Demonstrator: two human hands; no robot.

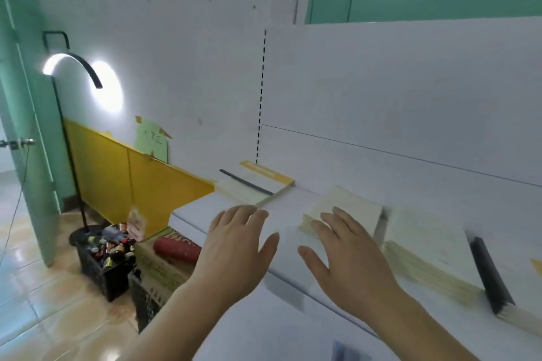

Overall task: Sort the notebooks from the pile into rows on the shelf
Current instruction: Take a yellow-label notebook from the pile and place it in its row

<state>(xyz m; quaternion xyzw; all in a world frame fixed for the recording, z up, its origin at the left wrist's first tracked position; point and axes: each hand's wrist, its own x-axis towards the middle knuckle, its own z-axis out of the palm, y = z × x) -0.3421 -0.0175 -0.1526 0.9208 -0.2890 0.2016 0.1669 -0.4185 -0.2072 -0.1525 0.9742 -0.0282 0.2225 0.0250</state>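
Left hand (234,239): palm down over the white shelf (281,208), fingers spread and fairly straight, holding nothing; whether it touches the surface cannot be told.
Right hand (349,255): palm down, fingers spread wide, holding nothing; its fingertips (337,211) lie over the near edge of the middle notebook stack, though contact is too blurred to confirm.
Middle notebook stack (346,202): cream covers, lying flat on the shelf close to the back panel, tilted a little out of line with the shelf edge.
Far notebook stack (258,184): at the left end of the shelf, flat, with a yellow band along its far edge and a dark strip across the top cover.
Right notebook stack (425,246): a thicker pile of cream notebooks beside the middle one, reaching to the front edge of the shelf, with a black spine (489,272) at its right side; blurred.
Back panel (410,97): white, upright behind the shelf, with a dashed slot line at its left edge.
Yellow board (132,179): standing against the wall beyond the shelf's left end.
Floor lamp (70,67): lit, curved head, standing on the tiled floor by the green door (26,155).
Black crate (108,261): on the floor below the shelf's left end, full of small mixed items.
Red roll (176,249): lying on a box beside the crate.
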